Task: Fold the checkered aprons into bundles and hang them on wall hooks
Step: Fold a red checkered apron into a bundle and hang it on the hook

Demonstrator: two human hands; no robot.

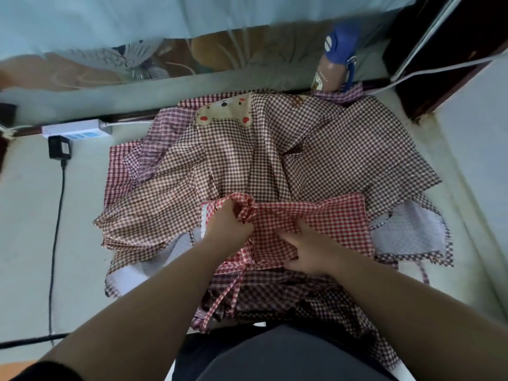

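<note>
two bare forearms [154,292] reach over a heap of thin, crumpled gingham aprons [247,160] on the pale counter [27,215]. left grip [228,226] clenches a bunched corner of the one red checkered apron [330,215], which lies topmost; right grip [308,251] pinches its fold. behind: one bear patch [224,112], one white power strip [74,129], one black adapter [59,148], one blue-capped bottle [334,59].

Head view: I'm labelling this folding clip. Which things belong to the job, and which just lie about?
Job: red apron, left hand and right hand holding it, brown apron, purple apron beneath.
Lying about: power strip, black adapter, blue-capped bottle, white cable.
</note>
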